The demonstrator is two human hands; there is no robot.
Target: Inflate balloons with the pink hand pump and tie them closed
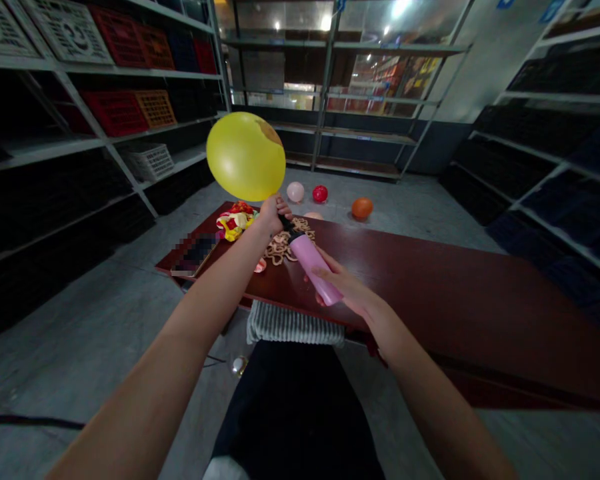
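Observation:
A large inflated yellow balloon (245, 157) stands above my left hand (274, 215), whose fingers are closed around its neck at the black nozzle of a pump. The pump's pink cylinder (313, 267) slants down to the right, with my right hand (337, 277) wrapped round its lower part. Under the pump, tan cord-like loops (279, 248) lie on the dark red table (405, 267). Left of them is a pile of red, yellow and white limp pieces (236, 221), and a small pinkish piece (261, 266) lies near the front edge.
A pixelated flat object (195, 255) lies at the table's left end. On the floor beyond are white (295, 192), red (320, 194) and orange (362, 208) balloons. Shelves with crates (115, 112) stand left. A grey striped cushion (295, 325) is against the front edge.

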